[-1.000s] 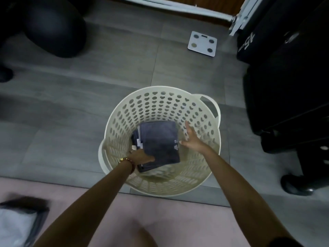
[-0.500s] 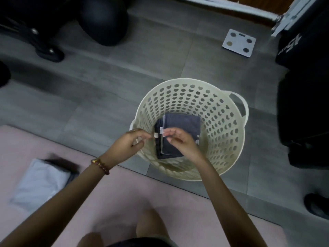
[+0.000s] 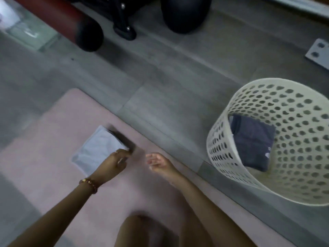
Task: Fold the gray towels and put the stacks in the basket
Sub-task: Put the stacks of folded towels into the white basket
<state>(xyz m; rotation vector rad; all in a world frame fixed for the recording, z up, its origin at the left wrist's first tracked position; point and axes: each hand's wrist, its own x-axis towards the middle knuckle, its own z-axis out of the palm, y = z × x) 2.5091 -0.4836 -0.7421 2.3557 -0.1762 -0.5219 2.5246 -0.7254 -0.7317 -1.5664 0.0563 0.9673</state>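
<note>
One folded gray stack (image 3: 252, 141) lies inside the basket (image 3: 263, 82), so the step in hand looks like fetching the next lot: well left of the basket, on the pink mat (image 3: 53, 139), the left hand (image 3: 114, 163) curls its fingers at the near corner of a pale packet (image 3: 99, 150) with a dark layer along its far edge. Blur hides whether those fingers have closed on it, and whether that layer is towel; the right hand (image 3: 158, 162), between packet and basket, lies palm-up, fingers loosely spread, holding nothing. Next probably comes a sure two-handed grip on the packet; the basket's right side is cut off.
</note>
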